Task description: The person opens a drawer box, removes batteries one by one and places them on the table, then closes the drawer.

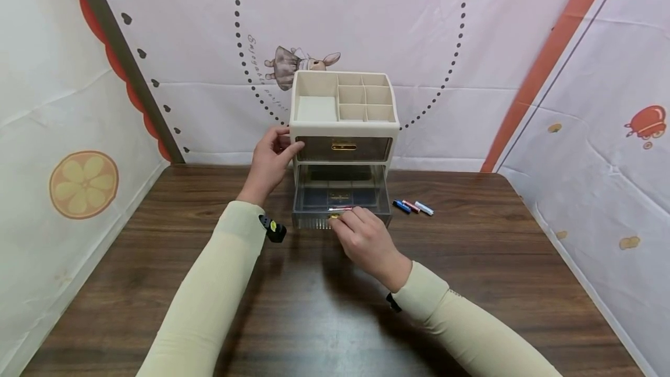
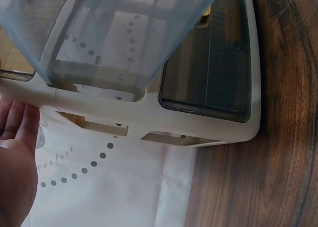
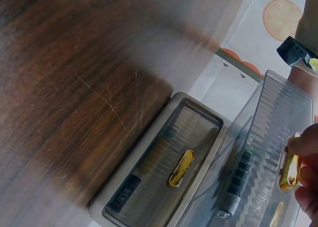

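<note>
A cream desk organizer with clear drawers stands on the table. Its middle drawer is pulled out; the drawers above and below it are closed. My left hand holds the organizer's left side up by the top drawer, thumb at the front edge and fingers along the side wall. My right hand pinches the gold handle of the middle drawer between thumb and fingers. Inside that drawer lies a dark, pen-like object. Through the front of the bottom drawer a small dark cylinder shows.
Several small markers, blue, red and white, lie on the wooden table to the right of the organizer. Open compartments form the organizer's top. A printed cloth hangs behind and along both sides.
</note>
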### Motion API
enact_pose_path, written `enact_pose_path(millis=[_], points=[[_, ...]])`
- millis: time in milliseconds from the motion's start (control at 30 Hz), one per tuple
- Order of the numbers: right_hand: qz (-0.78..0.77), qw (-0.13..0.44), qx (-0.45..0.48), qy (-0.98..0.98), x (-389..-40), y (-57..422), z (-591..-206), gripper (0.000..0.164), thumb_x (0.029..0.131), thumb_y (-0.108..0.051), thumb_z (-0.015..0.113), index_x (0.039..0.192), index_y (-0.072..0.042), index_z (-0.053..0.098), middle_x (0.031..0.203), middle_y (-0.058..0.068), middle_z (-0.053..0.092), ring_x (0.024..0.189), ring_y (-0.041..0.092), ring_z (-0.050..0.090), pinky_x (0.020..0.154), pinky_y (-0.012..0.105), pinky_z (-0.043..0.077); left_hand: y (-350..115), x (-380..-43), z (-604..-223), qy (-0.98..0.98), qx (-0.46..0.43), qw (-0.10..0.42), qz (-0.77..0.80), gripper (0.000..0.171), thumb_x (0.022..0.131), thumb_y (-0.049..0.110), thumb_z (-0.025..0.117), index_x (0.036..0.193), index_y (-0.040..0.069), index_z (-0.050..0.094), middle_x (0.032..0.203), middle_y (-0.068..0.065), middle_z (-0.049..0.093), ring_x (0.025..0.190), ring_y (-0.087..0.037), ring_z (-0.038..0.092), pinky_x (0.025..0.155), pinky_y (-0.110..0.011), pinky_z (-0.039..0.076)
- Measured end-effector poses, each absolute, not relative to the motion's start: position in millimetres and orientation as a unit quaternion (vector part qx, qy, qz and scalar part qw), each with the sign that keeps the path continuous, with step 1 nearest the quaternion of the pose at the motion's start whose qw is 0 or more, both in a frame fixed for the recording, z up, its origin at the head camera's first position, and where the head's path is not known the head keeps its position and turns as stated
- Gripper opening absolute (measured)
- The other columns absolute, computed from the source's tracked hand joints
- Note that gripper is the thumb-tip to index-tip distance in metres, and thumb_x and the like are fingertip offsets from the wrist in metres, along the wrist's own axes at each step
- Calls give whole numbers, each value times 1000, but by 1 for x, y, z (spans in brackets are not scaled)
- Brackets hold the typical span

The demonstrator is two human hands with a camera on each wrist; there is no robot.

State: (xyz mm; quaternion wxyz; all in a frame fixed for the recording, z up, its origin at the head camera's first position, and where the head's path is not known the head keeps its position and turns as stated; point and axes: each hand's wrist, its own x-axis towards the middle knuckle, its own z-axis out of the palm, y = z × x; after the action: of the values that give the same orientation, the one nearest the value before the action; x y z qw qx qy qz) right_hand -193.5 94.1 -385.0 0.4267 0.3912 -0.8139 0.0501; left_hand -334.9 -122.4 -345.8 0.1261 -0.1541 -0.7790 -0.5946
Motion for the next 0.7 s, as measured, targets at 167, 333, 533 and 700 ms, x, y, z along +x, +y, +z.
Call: enact_pose_path(millis=[167, 333, 533, 700], points=[[62, 412, 394, -819, -193, 94, -380, 8, 84, -1, 69, 88, -7, 74, 82, 3, 66, 72, 16, 59, 66, 29, 51, -123, -336, -345, -779, -153, 124, -596, 45, 88, 43, 66, 125, 20, 55, 110, -5, 61, 101, -16, 59, 87, -37, 50], [93, 373, 390, -836, -192, 95, -372, 11, 83, -1, 71, 90, -8, 74, 83, 3, 65, 73, 16, 59, 68, 27, 52, -124, -337, -346, -779, -151, 119, -596, 45, 88, 43, 67, 126, 21, 55, 110, -4, 61, 100, -16, 59, 85, -37, 51], [158, 341, 375, -848, -195, 98, -359, 11, 82, -1, 73, 91, -7, 75, 81, 2, 64, 74, 15, 59, 66, 25, 52, -125, -339, -347, -777, -153, 115, -600, 45, 88, 41, 67, 126, 20, 55, 111, -5, 61, 101, -17, 59, 86, -37, 50], [206, 313, 358, -855, -200, 100, -351, 13, 81, 0, 75, 92, -8, 75, 83, 2, 65, 75, 14, 60, 65, 26, 52, -124, -338, -346, -777, -158, 115, -598, 45, 88, 42, 67, 126, 21, 55, 110, -5, 61, 100, -17, 60, 86, -37, 50]])
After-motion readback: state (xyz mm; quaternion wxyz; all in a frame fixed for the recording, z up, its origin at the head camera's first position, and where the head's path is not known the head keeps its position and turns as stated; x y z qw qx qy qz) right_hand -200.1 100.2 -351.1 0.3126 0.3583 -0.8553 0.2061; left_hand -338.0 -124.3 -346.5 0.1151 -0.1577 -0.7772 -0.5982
